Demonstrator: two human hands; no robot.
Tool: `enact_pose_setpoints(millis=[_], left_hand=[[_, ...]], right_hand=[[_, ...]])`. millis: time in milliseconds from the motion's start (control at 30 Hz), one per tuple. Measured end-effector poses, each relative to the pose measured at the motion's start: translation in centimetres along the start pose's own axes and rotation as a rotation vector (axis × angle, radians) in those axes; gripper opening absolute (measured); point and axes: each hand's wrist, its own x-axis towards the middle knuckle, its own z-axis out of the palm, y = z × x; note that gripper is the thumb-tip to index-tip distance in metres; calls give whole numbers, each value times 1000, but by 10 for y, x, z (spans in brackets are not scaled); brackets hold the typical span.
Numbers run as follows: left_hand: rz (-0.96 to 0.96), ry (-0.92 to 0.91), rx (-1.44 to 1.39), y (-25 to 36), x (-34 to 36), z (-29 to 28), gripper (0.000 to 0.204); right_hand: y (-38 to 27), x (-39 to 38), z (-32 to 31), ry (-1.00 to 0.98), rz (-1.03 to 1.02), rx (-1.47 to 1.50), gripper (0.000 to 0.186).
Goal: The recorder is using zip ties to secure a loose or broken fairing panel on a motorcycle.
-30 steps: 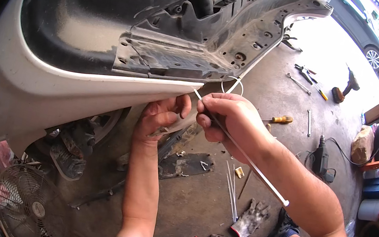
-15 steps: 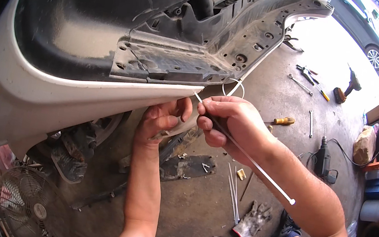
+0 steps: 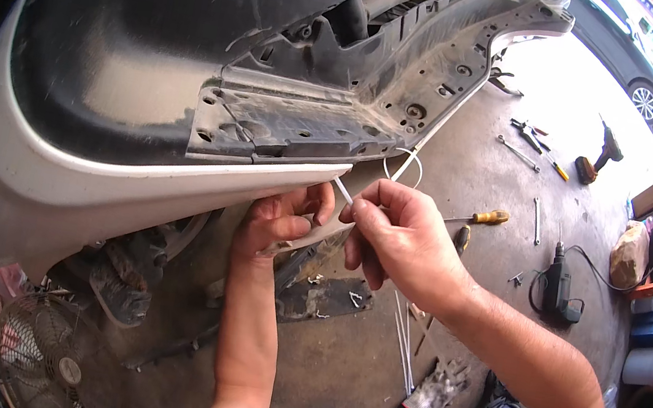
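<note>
A white cable tie (image 3: 343, 191) meets the tip of the white bumper panel (image 3: 201, 188), just below its edge. My right hand (image 3: 403, 233) pinches this tie between thumb and forefinger; the rest of the tie is hidden by the hand. Under the same panel, my left hand (image 3: 281, 218) is cupped with thumb and forefinger apart, and its other fingers are partly hidden. A second white cable tie (image 3: 420, 176) hangs as a loose loop from the car's edge, just beyond my right hand. Dusty black plastic trim (image 3: 297, 118) lies above the panel.
Several loose cable ties (image 3: 403, 349) and gloves (image 3: 438, 391) lie on the floor. To the right are a screwdriver (image 3: 491, 217), a wrench (image 3: 537, 220), a corded drill (image 3: 560, 284) and a cordless drill (image 3: 603, 154). A fan (image 3: 54, 357) stands at lower left.
My right hand has turned knuckles-up and lowered slightly, still pinching the cable tie. The tie's long tail and head, earlier lying across my forearm, no longer show. My left hand has barely moved.
</note>
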Motion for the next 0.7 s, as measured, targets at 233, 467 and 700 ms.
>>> enact_pose_setpoints(millis=[233,467,700], left_hand=[[-70,20,63,8,0,7,56],[-63,35,-3,8,2,8,57],[-67,30,59,11,3,8,61]], right_hand=[[12,11,6,173,-289,-276,13],[10,20,10,232,-383,-355,14],[13,26,11,258,-416,-343,15]])
